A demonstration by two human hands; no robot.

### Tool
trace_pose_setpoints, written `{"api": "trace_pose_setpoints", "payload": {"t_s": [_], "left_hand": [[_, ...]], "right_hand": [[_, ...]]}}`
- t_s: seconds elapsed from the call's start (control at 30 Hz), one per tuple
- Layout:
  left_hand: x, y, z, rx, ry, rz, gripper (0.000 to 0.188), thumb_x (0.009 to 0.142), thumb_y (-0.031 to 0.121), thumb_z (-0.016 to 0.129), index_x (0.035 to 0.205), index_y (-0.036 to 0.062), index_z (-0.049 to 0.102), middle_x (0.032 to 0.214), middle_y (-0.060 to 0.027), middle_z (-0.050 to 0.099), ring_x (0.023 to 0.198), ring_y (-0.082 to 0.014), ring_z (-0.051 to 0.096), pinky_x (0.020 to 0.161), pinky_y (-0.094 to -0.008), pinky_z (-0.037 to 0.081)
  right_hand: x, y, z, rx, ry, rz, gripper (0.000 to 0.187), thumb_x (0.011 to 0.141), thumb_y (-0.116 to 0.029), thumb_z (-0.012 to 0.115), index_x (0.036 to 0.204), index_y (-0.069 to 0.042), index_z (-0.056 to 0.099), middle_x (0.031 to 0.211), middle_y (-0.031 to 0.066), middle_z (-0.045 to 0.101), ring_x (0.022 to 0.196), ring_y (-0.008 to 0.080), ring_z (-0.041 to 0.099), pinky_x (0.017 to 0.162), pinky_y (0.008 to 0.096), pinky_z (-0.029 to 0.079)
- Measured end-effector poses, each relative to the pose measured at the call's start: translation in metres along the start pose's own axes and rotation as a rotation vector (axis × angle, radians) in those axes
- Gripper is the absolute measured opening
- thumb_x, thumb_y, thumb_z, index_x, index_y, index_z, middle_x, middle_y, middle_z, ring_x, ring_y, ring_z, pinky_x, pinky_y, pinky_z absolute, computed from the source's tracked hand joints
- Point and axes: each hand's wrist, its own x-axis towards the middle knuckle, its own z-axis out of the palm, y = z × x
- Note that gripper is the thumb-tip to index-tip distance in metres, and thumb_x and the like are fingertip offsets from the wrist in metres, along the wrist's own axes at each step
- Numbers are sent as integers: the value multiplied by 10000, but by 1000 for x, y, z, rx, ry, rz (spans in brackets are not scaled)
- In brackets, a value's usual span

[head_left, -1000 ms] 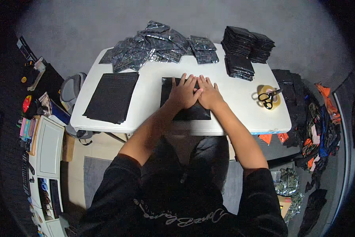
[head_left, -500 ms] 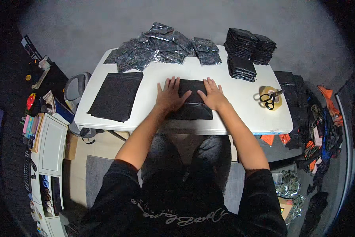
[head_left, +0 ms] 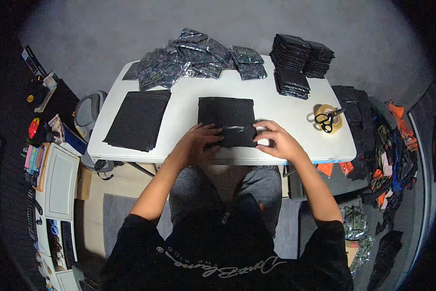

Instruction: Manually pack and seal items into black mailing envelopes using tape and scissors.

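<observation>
A flat black plastic bag (head_left: pixel 226 111) lies on the white table in front of me, its surface creased and a short shiny streak near its middle. My left hand (head_left: pixel 196 142) rests over its near left edge, fingers stretched out and apart across the plastic. At the opposite edge is my right hand (head_left: pixel 279 141), curved and open, with a gap between thumb and forefinger and the fingertips touching the bag's side. Left of these lies a stack of flat black bags (head_left: pixel 138 119), slightly fanned at its edges.
Several clear-wrapped dark patterned packets (head_left: pixel 193 56) are heaped at the table's far side. Folded black packages (head_left: pixel 291 53) stand in piles at the far right. Black-handled scissors (head_left: pixel 323 122) lie on a roll of tape (head_left: pixel 335 127). The white table (head_left: pixel 184 102) ends close before me.
Both hands have drawn back toward me from the top of the bag to its near sides. The hands lay flat and spread before; now the right fingers are curved.
</observation>
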Motion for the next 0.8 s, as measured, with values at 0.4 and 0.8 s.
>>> {"api": "trace_pose_setpoints", "payload": {"t_s": [0.4,0.8], "left_hand": [[-1,-4,8,47,10,14,230,986,254,677,1157,135,774,1414,-73,666,1422,-306,518,1232,-497,334],[10,1,-4,-230,232,49,255,892,141,760,1140,87,742,1302,-116,714,1352,-323,584,1179,-461,417]], "right_hand": [[3,-12,6,-12,-5,24,229,835,-180,824,1023,-56,784,1218,114,710,1127,324,655,983,424,545],[12,-9,16,107,123,153,106,954,-91,654,954,-10,585,1032,173,732,950,335,695,850,429,543]]}}
